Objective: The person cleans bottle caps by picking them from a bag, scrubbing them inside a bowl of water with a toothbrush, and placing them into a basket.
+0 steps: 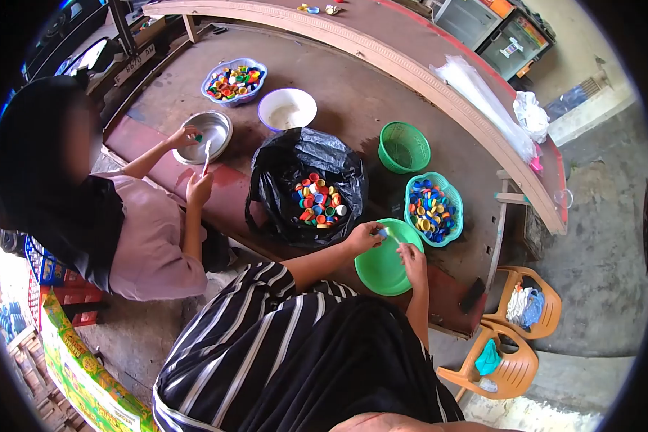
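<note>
My left hand (363,239) pinches a small bottle cap (383,234) above a light green basin (387,268). Close beside it, my right hand (412,261) grips a thin, light-coloured tool (395,239) whose tip points at the cap; its exact kind is too small to make out. Left of my hands, a black plastic bag (266,169) stands open with many coloured bottle caps (320,201) inside. A scalloped pale green basket (454,205) of mostly blue and yellow caps touches the basin's far right side.
At left, a co-worker (147,245) holds a cap and a knife-like tool over a metal bowl (223,147). Beyond are a white bowl (308,111), a purple-rimmed basket (259,96) of caps and a green basket (425,155). Orange chairs (515,381) stand at right.
</note>
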